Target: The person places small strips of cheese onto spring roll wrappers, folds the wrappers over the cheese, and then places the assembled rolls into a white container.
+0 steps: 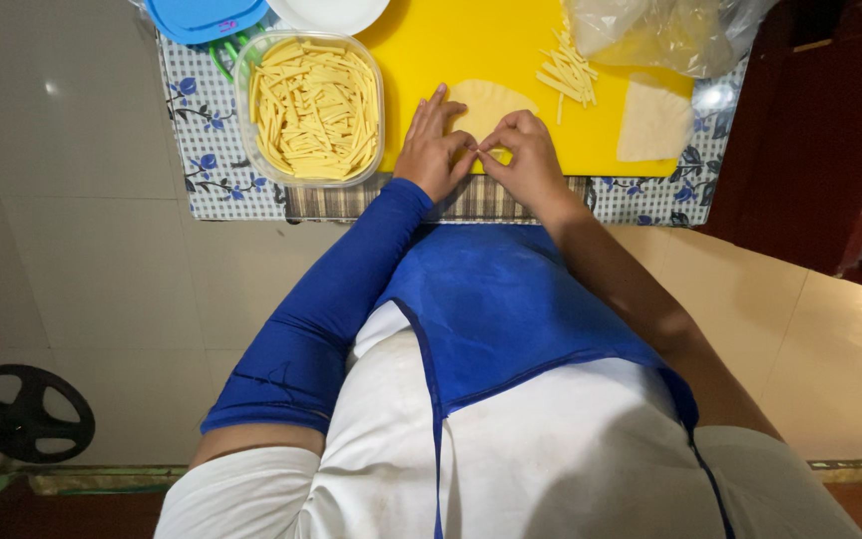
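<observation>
Folding dough at the board's near edge
Left hand (434,148) and right hand (523,157) pinched the dough round (488,103) together; yellow board (471,40) lay open beyond, strip tub (313,107) just left.

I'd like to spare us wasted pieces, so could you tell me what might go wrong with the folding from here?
The left hand and right hand pinch the dough round at its near edge; thin dough might tear there. The cut strips lie loose on the yellow board close by, so a wrist could scatter them. The full strip container beside the left hand could be nudged.
</observation>
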